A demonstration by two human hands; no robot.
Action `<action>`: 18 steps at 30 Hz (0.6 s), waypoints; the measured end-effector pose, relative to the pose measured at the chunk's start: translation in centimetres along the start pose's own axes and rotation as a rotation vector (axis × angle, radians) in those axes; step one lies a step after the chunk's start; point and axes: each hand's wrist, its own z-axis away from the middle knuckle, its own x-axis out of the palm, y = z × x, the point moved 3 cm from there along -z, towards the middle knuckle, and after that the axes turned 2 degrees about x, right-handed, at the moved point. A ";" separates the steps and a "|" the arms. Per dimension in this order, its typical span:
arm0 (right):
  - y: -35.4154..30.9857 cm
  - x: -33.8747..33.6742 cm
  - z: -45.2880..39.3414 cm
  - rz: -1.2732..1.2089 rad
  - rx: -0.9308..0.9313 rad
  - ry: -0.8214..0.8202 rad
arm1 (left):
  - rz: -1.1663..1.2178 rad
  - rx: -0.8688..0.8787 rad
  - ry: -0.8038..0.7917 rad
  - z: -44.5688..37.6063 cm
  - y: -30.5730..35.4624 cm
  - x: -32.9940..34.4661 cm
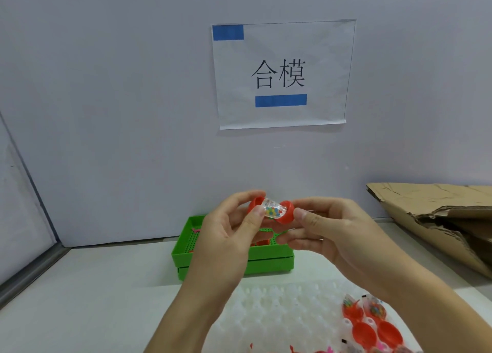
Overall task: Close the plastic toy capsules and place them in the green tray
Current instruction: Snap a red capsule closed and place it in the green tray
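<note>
**Open capsule held above the tray**

A red capsule [271, 210] with a clear bag of coloured beads [273, 210] between its halves hangs above the green tray [183, 249]. The left hand [234, 230] pinches one half, the right hand [324, 227] the other, fingers curled.

Glossy red plastic capsule halves [286, 214], clear crinkly packet [273, 210], perforated green plastic tray [183, 249], rough torn cardboard [436, 214].

We see red capsule halves [286, 213] around a clear packet [273, 210] of multicoloured bits, a green perforated tray [186, 249], brown cardboard [431, 206], and blue bars on the white sign [282, 73].
</note>
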 end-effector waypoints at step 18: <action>3.5 0.5 -1.0 -0.023 0.106 0.112 | -0.283 -0.061 -0.078 -0.9 -3.7 -0.9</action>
